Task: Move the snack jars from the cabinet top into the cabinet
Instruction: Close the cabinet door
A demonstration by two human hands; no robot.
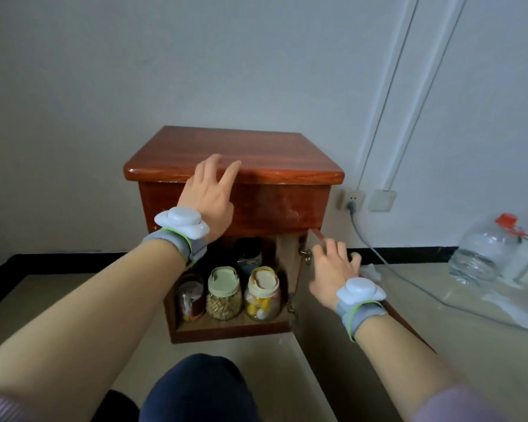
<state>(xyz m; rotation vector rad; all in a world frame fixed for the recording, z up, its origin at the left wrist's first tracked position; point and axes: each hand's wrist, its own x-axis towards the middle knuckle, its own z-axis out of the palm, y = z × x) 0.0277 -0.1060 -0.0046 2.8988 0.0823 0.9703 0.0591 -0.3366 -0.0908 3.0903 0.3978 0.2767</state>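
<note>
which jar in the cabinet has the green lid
The middle front jar, filled with tan nuts. The jar to its right has a cream lid; the left jar is dark.

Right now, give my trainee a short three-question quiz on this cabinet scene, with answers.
1. True or false: a jar stands on the cabinet top.
2. Multiple choice: the right hand is at A) the water bottle, B) the open door's edge, C) a jar lid.
3. What colour is the lid of the middle front jar?

Key:
1. False. The top is bare; the jars in view sit inside.
2. B.
3. Pale green. The jar to its right has a cream lid, and the left hand rests against the cabinet's front edge.
</note>
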